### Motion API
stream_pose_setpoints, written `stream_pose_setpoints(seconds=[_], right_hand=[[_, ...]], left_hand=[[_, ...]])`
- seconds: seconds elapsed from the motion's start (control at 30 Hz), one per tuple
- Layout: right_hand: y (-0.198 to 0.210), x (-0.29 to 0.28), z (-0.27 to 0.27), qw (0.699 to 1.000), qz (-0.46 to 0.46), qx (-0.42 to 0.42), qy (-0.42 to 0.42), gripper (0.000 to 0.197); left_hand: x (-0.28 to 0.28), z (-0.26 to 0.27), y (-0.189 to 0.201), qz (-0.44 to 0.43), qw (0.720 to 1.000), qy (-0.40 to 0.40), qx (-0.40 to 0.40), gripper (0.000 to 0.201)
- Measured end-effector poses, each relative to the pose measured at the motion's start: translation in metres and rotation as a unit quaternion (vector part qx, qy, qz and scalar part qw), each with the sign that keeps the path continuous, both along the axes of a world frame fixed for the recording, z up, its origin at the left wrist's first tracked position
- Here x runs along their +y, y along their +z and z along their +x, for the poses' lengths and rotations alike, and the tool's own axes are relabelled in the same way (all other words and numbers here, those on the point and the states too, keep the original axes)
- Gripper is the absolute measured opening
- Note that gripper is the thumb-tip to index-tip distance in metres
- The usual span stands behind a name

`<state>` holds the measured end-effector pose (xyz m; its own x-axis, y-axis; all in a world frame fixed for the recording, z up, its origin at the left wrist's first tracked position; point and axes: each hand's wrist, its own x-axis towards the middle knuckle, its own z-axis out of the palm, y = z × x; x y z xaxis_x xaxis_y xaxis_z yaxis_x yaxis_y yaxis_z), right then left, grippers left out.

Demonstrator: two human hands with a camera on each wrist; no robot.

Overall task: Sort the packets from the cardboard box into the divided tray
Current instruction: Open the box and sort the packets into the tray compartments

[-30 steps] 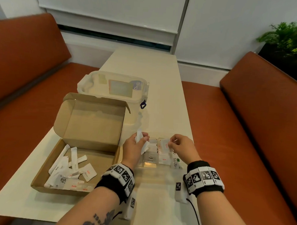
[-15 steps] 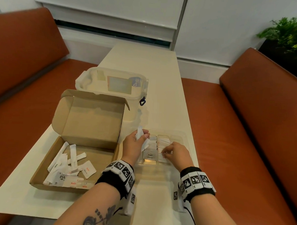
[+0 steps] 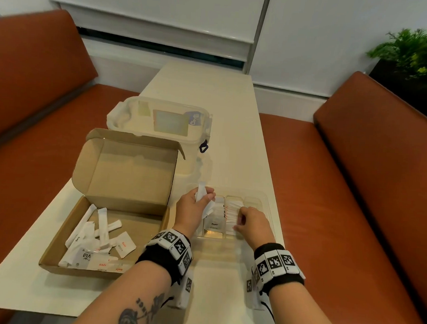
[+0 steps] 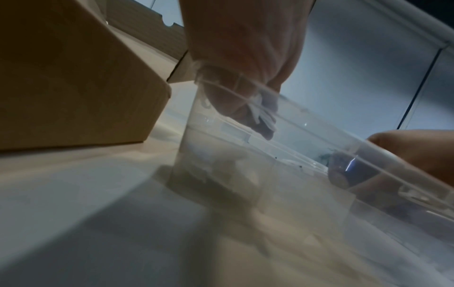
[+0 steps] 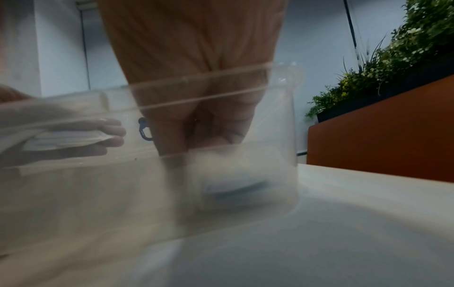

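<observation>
An open cardboard box [image 3: 54, 243] at the left holds several loose white packets [image 3: 101, 233]. To its right stands the clear divided tray [image 3: 264, 197], with a pepper packet [image 3: 214, 225] in one compartment and a row of white packets [image 3: 232, 206] in the middle one. My left hand [image 3: 206, 198] hovers over the tray's left end and grips a small bunch of white packets [image 3: 202, 194], also seen through the tray wall [image 4: 260, 110]. My right hand [image 3: 238, 225] reaches down into the middle compartment with its fingertips at the packet row. The blurred tray wall [image 5: 221, 91] hides whether they pinch one.
A clear lidded plastic container [image 3: 160, 120] stands behind the box's raised lid. The tray lies close to the table's right edge [image 3: 276, 213]. Orange benches [image 3: 353, 192] run along both sides of the table, and a green plant [image 3: 413, 55] is at the far right.
My right hand, which held a packet above the tray a second ago, has gone down into the middle compartment. The left hand has stayed in place with its packets.
</observation>
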<state>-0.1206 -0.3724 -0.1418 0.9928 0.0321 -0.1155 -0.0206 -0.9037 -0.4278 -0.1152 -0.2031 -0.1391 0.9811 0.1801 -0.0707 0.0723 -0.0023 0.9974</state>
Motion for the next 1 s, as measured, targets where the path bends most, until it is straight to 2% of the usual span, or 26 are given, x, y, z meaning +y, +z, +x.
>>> stream_pose_setpoints(seconds=[0.2, 0.3, 0.4, 0.47, 0.53, 0.67, 0.8, 1.0], right_hand=[[-0.002, 0.001, 0.001, 1.0, 0.009, 0.0, -0.015, 0.032], [0.003, 0.002, -0.001, 1.0, 0.022, -0.006, -0.016, 0.026], [0.011, 0.008, -0.004, 0.991, 0.107, -0.07, -0.034, 0.013], [0.02, 0.018, -0.004, 0.979, 0.184, -0.085, -0.038, 0.012], [0.028, 0.027, -0.002, 0.966, 0.248, -0.062, -0.038, 0.015], [0.035, 0.036, 0.003, 0.94, 0.336, -0.012, -0.052, 0.008], [0.035, 0.035, 0.003, 0.924, 0.375, -0.019, -0.069, 0.011], [0.033, 0.027, 0.004, 0.915, 0.387, -0.041, -0.101, 0.014]], left_hand=[[-0.001, -0.001, 0.002, -0.011, 1.0, -0.004, 0.007, 0.008], [0.0, 0.0, 0.003, -0.031, 0.999, -0.022, 0.018, 0.009], [0.001, 0.0, 0.004, -0.077, 0.996, -0.04, 0.025, 0.015], [0.002, 0.0, 0.005, -0.117, 0.991, -0.057, 0.031, 0.018], [0.002, -0.001, 0.006, -0.15, 0.985, -0.08, 0.037, 0.019], [0.001, -0.002, 0.009, -0.189, 0.976, -0.098, 0.05, 0.019], [0.005, -0.002, 0.01, -0.171, 0.98, -0.091, 0.048, 0.022], [0.01, 0.001, 0.009, -0.155, 0.984, -0.015, 0.081, 0.015]])
